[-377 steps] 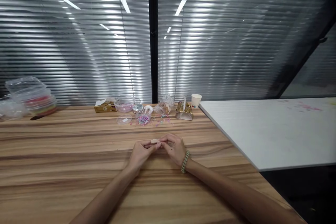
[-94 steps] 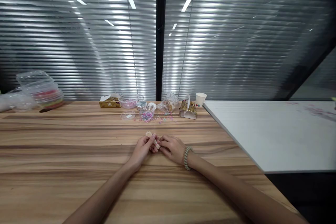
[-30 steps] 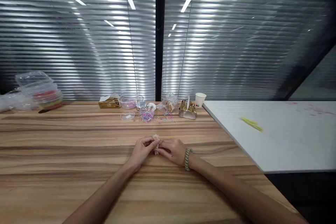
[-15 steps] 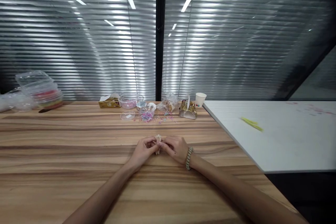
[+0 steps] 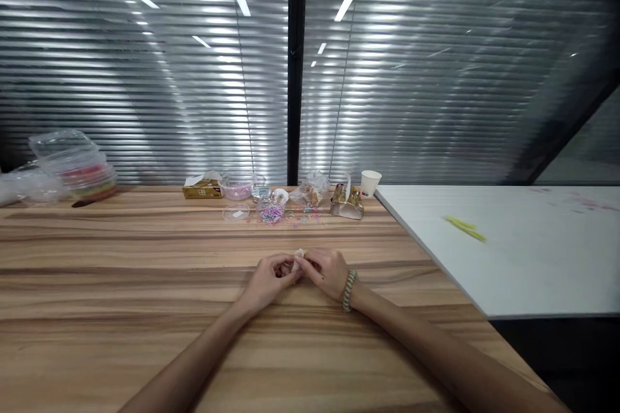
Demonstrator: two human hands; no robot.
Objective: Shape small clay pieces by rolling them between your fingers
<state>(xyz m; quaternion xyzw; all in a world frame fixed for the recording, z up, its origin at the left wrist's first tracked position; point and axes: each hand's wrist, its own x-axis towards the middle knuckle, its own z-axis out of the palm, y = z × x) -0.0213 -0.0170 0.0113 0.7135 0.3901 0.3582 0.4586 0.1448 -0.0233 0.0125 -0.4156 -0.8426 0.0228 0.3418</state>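
Between my two hands, just above the wood-grain table (image 5: 145, 297), is a small pale beige piece (image 5: 299, 253), too small to make out well. My left hand (image 5: 272, 277) pinches it from the left with bent fingers. From the right, my right hand (image 5: 327, 273) grips it between thumb and fingers, with a braided bracelet on that wrist. The fingertips of both hands meet around the piece and hide much of it.
Small pink and purple pieces (image 5: 272, 212) lie in a clear cup beyond my hands, by a clear lid (image 5: 236, 212), gold packs (image 5: 347, 202) and a paper cup (image 5: 371, 183). Clear containers (image 5: 87, 174) stand far left; yellow strips (image 5: 465, 228) lie on the white table (image 5: 542, 258).
The pale piece has shifted slightly to the right and looks turned. My fingers have changed their hold around it, and less of its lower part shows.
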